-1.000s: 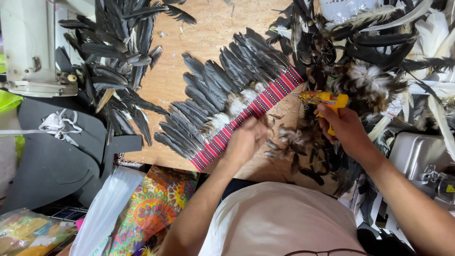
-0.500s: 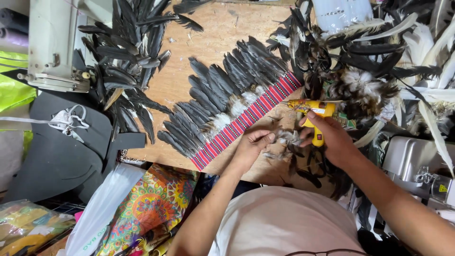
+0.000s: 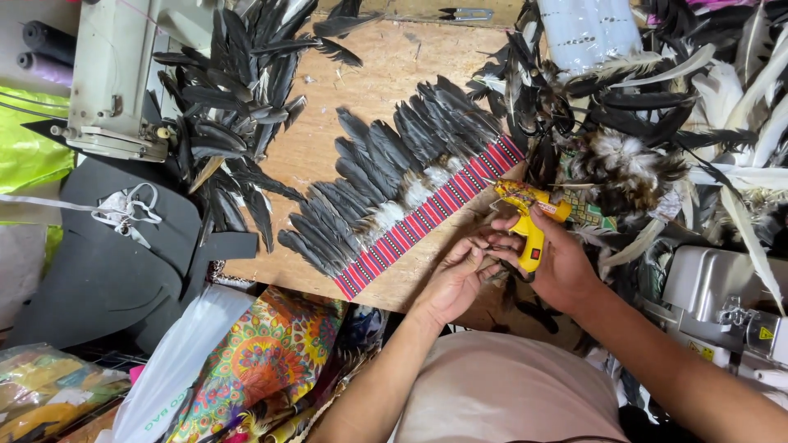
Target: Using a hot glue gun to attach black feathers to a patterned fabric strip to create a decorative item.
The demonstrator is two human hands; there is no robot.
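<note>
On the wooden table [image 3: 386, 74], seen from my head camera, my right hand [image 3: 554, 262] was clamped around a yellow glue gun [image 3: 529, 217], its nozzle pointing toward the striped band [image 3: 435, 215]. My left hand [image 3: 455, 279] lay just beside the right, fingers [image 3: 476, 250] pinched together on a small dark feather [image 3: 497, 271] that was mostly hidden, so I could not tell its shape. The band ran slantwise across the table, red with dark stripes, and a row of grey-black feathers [image 3: 386, 176] fanned out from its far edge, white down showing where they met it. The gun's tip sat near the band's right end. A loose heap of black feathers [image 3: 230, 107] lay to the left, against a pale sewing machine [image 3: 115, 74]. A bigger pile of mixed feathers [image 3: 657, 123], black, white and brown, crowded the right side. Near my left elbow lay a bright patterned cloth [image 3: 263, 361].
</note>
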